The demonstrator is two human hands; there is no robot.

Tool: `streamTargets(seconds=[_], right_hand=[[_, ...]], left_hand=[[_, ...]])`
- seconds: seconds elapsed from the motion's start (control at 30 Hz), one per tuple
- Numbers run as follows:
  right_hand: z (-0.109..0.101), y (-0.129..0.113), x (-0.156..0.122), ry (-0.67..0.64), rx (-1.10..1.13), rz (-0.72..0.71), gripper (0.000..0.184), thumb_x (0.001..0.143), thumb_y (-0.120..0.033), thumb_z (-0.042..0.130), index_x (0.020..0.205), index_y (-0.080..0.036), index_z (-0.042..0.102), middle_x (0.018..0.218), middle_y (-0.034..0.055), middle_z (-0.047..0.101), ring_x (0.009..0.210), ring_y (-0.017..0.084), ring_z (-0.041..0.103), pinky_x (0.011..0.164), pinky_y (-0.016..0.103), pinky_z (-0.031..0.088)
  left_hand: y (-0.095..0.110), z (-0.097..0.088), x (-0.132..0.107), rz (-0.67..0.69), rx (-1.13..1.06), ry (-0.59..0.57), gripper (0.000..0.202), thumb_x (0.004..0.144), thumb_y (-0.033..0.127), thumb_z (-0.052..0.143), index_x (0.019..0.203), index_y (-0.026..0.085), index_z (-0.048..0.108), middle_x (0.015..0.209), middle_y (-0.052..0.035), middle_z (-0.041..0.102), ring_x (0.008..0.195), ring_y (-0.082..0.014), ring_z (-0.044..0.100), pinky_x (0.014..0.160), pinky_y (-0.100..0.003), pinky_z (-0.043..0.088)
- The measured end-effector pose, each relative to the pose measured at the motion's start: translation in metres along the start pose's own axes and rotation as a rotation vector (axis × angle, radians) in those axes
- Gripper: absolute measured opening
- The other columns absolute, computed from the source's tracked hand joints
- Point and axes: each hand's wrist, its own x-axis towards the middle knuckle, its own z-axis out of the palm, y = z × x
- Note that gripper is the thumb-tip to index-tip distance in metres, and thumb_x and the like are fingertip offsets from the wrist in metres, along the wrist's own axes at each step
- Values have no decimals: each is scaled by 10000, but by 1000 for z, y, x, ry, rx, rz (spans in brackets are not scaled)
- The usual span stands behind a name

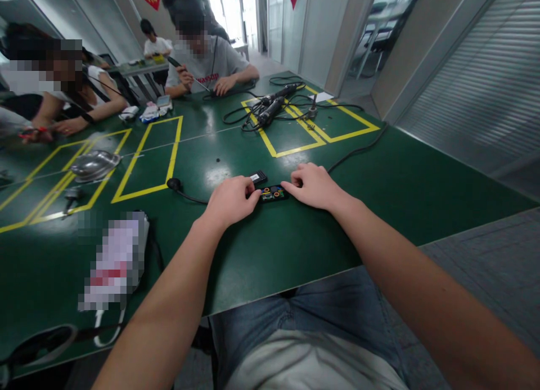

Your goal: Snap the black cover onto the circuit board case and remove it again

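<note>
On the green table in front of me lies an opened power adapter (273, 193), a small black case half with a circuit board and copper-coloured coils showing. My left hand (232, 201) pinches its left end between thumb and fingers. At the right end, the thumb of my right hand (314, 187) touches the case, its other fingers curled; how firmly it grips I cannot tell. Just behind lies the black cover (259, 177) with a white label. A cord with a black plug (174, 184) leads to my left hand; another cord (358, 149) runs back from beside my right hand.
Black corded tools (272, 110) lie tangled within yellow tape outlines farther back. A shiny metal bowl-like part (95, 165) sits to the left. A blurred-out pale device or packet (116, 260) lies near my left forearm. Other people (206, 63) work across the table.
</note>
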Motion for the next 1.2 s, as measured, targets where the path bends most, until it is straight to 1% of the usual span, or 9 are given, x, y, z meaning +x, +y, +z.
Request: streamTargets(seconds=[0.17,0.3,0.43,0.57,0.77,0.93,1.0,1.1,1.2], right_hand=[[-4,-6,-3,-18,14,25,440,1018,-469,705,678,-232,559,869,69,644,817,237,564,750,374,360],[-7,-11,-6,12,19,54,444,992,-471,753,670,-237,555,842,57,632,766,220,548,689,369,334],[-9,-11,-7,78,29,38,460,954,-471,801,652,-236,545,827,49,616,754,211,535,679,368,330],[-7,-9,-7,135,54,26,465,938,-457,823,650,-236,533,831,40,610,746,199,518,681,369,333],[-2,-6,-4,154,103,16,474,953,-430,812,630,-241,521,795,32,595,742,199,524,690,371,346],[-1,-6,-4,158,123,6,472,932,-431,831,627,-242,525,796,28,598,735,197,518,692,374,352],[-2,-6,-4,162,130,8,468,943,-435,814,628,-241,527,794,30,600,732,198,515,696,378,354],[-3,-4,-3,162,149,8,456,999,-438,730,635,-239,541,795,40,608,730,203,522,714,386,364],[-4,0,-2,141,154,0,445,1033,-396,649,633,-238,536,810,53,620,732,207,530,729,389,377]], left_hand=[[1,2,0,-1,34,-15,256,1058,385,654,931,208,789,950,-110,796,886,-305,739,770,-395,517],[-1,3,0,28,-17,8,246,1057,389,667,946,210,794,973,-105,780,886,-290,726,788,-396,527],[-4,4,2,47,-68,35,208,1026,366,730,897,210,779,966,-92,766,891,-280,709,800,-394,527],[-6,3,3,59,-106,87,185,995,338,779,861,212,753,942,-71,754,871,-259,690,801,-383,507],[-10,2,3,55,-163,95,167,990,309,773,854,214,752,927,-54,746,844,-242,683,817,-379,507],[-9,3,3,63,-121,89,206,975,336,790,812,219,743,938,-62,747,838,-249,679,806,-388,510],[-9,3,3,65,-115,99,209,981,345,768,816,220,744,945,-67,747,842,-254,681,806,-393,514],[-10,2,3,66,-139,130,208,1006,333,693,842,215,743,946,-71,746,840,-253,684,819,-396,523],[-12,2,4,64,-158,141,197,1005,305,649,854,214,736,947,-73,753,844,-252,691,833,-394,532]])
